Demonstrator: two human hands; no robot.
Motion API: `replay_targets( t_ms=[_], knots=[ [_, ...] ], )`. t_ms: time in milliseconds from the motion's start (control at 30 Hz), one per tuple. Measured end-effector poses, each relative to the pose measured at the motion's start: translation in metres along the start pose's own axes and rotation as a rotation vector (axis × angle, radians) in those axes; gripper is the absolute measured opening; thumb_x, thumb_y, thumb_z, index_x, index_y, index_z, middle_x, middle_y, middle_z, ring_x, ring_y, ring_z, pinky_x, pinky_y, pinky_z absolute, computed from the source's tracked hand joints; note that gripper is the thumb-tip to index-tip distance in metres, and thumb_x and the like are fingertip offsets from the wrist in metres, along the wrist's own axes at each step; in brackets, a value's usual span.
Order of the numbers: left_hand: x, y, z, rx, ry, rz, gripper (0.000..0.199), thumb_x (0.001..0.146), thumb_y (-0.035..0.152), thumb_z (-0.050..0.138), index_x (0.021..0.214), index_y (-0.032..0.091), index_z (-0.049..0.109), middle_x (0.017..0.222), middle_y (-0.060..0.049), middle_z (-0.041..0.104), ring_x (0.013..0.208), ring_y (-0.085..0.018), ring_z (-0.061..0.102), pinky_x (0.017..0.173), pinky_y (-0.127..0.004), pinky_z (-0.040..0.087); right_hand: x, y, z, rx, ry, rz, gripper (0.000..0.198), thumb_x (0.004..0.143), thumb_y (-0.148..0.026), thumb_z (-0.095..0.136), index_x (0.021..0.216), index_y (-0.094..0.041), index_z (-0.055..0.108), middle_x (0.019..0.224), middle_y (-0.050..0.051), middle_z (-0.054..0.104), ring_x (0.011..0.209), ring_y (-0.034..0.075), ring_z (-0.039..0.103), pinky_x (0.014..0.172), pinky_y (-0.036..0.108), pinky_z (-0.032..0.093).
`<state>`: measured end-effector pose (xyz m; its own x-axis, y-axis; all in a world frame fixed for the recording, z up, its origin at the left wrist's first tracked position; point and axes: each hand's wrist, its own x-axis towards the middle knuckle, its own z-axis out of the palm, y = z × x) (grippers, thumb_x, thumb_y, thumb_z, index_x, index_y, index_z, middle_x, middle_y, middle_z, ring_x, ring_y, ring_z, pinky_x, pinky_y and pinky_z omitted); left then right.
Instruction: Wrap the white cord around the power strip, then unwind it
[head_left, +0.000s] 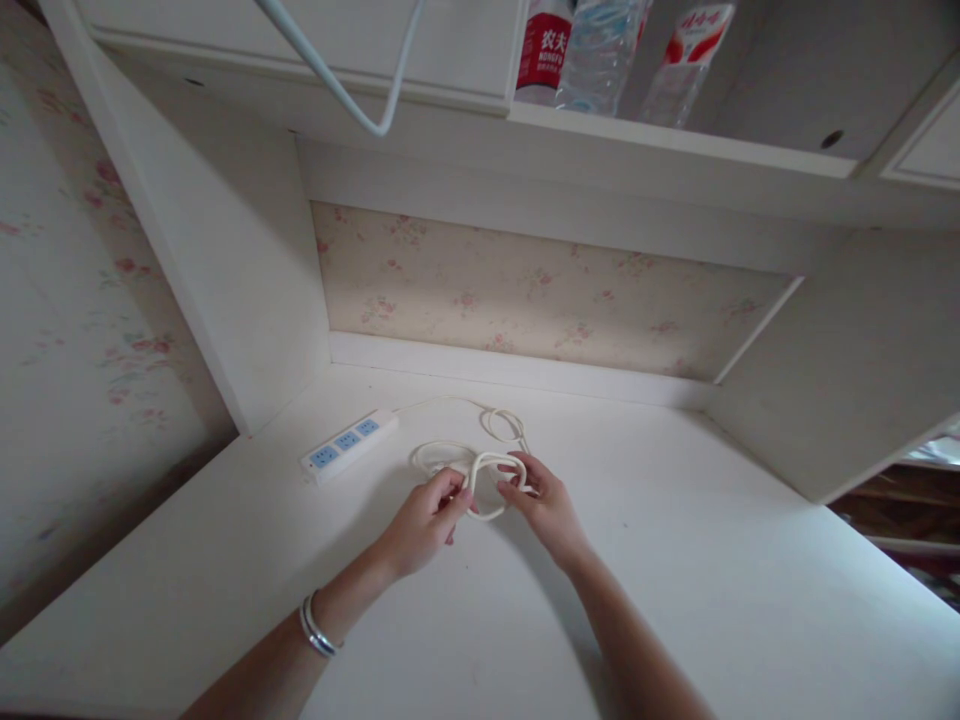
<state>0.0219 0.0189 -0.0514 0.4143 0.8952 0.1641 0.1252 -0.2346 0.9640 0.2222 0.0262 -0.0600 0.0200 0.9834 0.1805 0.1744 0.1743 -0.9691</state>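
Left forearm (274, 655) and right forearm (626, 625), both bare, extend forward from the lower edge and converge. Left grip (420, 520): fingers curled, thumb pressed inward in a pinch. Right grip (551, 512): likewise pinched, fingers bent. Fingertips face each other, apart.

The white power strip (358, 456), with three blue sockets (346, 440) facing up, lies slantwise at left; its cream cable (491, 457) makes loose loops at right.
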Motion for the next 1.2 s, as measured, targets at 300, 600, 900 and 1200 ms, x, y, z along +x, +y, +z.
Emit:
replay_targets(
  t_ms=[300,600,900,1200],
  knots=[
    [-0.003,0.000,-0.003,0.112,-0.120,0.050,0.027,0.092,0.039,0.041,0.089,0.016,0.055,0.057,0.004,0.049,0.052,-0.010,0.049,0.052,-0.020,0.039,-0.007,-0.008,-0.001,0.448,-0.120,0.136,0.060,0.068,-0.016,0.066,0.125,-0.027,0.053,0.131,0.005,0.053,0.099,0.021,0.055,0.075,0.034,0.048],
    [-0.006,0.004,-0.007,0.137,-0.242,0.041,0.022,0.092,0.032,0.040,0.083,0.016,0.053,0.070,0.001,0.056,0.053,-0.008,0.052,0.052,-0.019,0.042,-0.008,-0.012,-0.004,0.689,-0.180,0.171,0.051,0.069,-0.022,0.047,0.118,-0.023,0.061,0.138,0.005,0.048,0.122,0.027,0.044,0.074,0.035,0.048],
    [-0.007,0.002,0.002,0.200,-0.240,0.003,0.022,0.091,0.035,0.041,0.083,0.018,0.052,0.066,0.004,0.054,0.055,-0.008,0.055,0.051,-0.019,0.041,-0.001,-0.012,-0.008,0.563,-0.056,0.200,0.044,0.081,-0.036,0.063,0.123,-0.027,0.055,0.136,0.006,0.048,0.084,0.016,0.060,0.069,0.031,0.048],
    [0.003,-0.003,-0.002,0.072,-0.061,0.001,0.028,0.089,0.043,0.046,0.091,0.016,0.055,0.080,-0.001,0.059,0.053,-0.008,0.052,0.051,-0.021,0.045,-0.005,-0.012,-0.007,0.327,-0.176,0.042,0.037,0.082,-0.038,0.063,0.114,-0.022,0.056,0.064,-0.003,0.060,0.052,0.009,0.048,0.052,0.023,0.035]
  ],
)
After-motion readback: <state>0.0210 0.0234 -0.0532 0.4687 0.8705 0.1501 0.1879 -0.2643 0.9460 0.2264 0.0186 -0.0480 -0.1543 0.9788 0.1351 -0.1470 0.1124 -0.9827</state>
